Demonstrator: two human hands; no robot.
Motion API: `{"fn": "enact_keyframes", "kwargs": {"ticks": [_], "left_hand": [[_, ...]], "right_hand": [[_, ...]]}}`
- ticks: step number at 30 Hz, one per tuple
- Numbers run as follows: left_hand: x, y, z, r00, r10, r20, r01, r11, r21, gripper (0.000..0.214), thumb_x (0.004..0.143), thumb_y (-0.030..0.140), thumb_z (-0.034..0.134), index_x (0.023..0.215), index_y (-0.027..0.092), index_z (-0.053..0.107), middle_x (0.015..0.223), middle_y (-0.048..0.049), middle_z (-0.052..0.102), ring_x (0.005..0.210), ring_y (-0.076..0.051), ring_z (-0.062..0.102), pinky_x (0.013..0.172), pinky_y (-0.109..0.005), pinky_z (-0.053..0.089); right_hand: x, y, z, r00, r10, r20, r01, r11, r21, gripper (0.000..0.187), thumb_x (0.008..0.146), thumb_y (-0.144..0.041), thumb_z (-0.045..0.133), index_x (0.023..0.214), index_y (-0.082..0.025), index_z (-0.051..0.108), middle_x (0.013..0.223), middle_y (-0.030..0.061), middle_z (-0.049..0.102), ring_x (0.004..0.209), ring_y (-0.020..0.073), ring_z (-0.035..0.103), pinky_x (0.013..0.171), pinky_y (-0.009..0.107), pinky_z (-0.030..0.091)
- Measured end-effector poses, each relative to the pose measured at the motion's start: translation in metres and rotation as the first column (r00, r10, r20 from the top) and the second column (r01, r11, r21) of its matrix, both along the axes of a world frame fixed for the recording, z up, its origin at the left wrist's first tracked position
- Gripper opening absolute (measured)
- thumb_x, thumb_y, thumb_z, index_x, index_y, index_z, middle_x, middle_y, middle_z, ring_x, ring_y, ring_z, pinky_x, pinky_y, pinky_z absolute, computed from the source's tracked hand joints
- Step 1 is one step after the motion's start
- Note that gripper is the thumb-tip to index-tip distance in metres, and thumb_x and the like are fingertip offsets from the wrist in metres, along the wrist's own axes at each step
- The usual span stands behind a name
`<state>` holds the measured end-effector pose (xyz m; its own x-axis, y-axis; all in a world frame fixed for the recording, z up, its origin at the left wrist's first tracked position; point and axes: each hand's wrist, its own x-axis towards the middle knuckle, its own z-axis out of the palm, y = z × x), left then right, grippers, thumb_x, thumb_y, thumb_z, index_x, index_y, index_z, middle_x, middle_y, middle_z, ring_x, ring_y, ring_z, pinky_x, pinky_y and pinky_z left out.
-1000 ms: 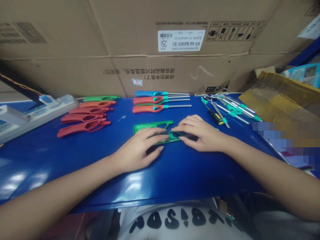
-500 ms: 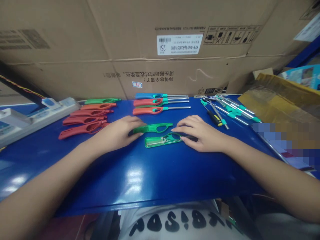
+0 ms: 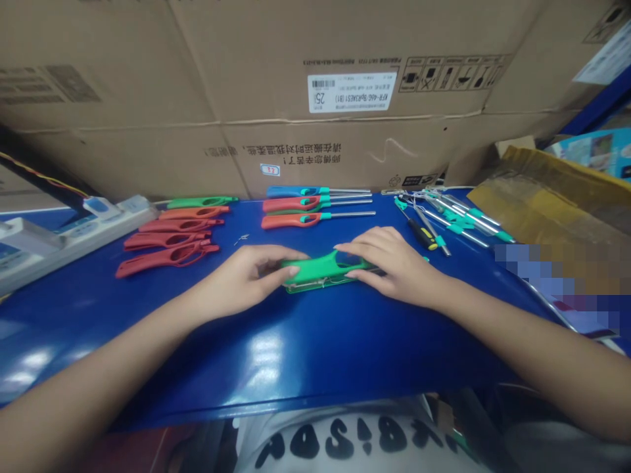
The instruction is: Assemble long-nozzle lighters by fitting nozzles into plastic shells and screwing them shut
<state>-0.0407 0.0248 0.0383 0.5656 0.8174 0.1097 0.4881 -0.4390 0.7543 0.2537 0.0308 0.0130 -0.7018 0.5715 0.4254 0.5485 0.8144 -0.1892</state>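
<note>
On the blue table (image 3: pixel 276 355) lies a green lighter body half (image 3: pixel 315 284) with inner parts showing along its lower edge. A second green cover half (image 3: pixel 323 268) sits on top of it. My left hand (image 3: pixel 244 276) pinches the left end of the green cover. My right hand (image 3: pixel 392 263) presses fingers down on the right end of the two green halves, over the trigger opening.
Several red, orange and green empty shells (image 3: pixel 170 240) lie at the left. Three finished lighters (image 3: pixel 315 205) lie at the back centre. Metal-tube inner parts and a screwdriver (image 3: pixel 422 233) lie at the right. A white power strip (image 3: pixel 69 230) is far left; cardboard boxes (image 3: pixel 296 98) stand behind.
My left hand left the lower green half, took the separate green cover from behind it, and brought it down onto the lower half. My right hand stayed in place.
</note>
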Motion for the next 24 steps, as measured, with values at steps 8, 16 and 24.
{"fn": "enact_keyframes", "kwargs": {"ticks": [8,16,24], "left_hand": [[0.0009,0.0012,-0.0082,0.992,-0.073,-0.101,0.094,0.97,0.226,0.034,0.092,0.036,0.067,0.122,0.021,0.071,0.11,-0.007,0.072,0.092,-0.019,0.07,0.081,-0.03,0.058],[-0.0005,-0.0023,-0.0089,0.976,-0.089,-0.2,0.158,0.919,0.362,0.035,0.095,0.029,0.063,0.126,0.015,0.069,0.107,-0.0076,0.069,0.092,-0.017,0.068,0.085,-0.029,0.056],[-0.003,-0.0009,-0.008,0.966,-0.123,-0.229,0.2,0.914,0.353,0.035,0.093,0.028,0.067,0.126,0.018,0.069,0.112,-0.0076,0.067,0.097,-0.018,0.067,0.088,-0.029,0.055]], "right_hand": [[-0.0011,0.0028,-0.0041,1.0,-0.02,-0.018,0.017,0.99,-0.143,0.032,0.102,-0.035,0.051,0.127,-0.017,0.061,0.104,0.0107,0.068,0.1,0.0257,0.058,0.089,0.041,0.04],[-0.0019,-0.0002,-0.0057,1.0,-0.002,0.029,0.007,0.989,-0.15,0.049,0.096,-0.04,0.063,0.139,-0.018,0.054,0.114,0.0114,0.065,0.106,0.0262,0.057,0.093,0.041,0.041],[-0.004,0.0001,-0.0037,0.998,0.02,0.063,-0.01,0.99,-0.142,0.031,0.103,-0.033,0.05,0.127,-0.018,0.062,0.107,0.0101,0.065,0.101,0.0249,0.057,0.086,0.039,0.039]]}}
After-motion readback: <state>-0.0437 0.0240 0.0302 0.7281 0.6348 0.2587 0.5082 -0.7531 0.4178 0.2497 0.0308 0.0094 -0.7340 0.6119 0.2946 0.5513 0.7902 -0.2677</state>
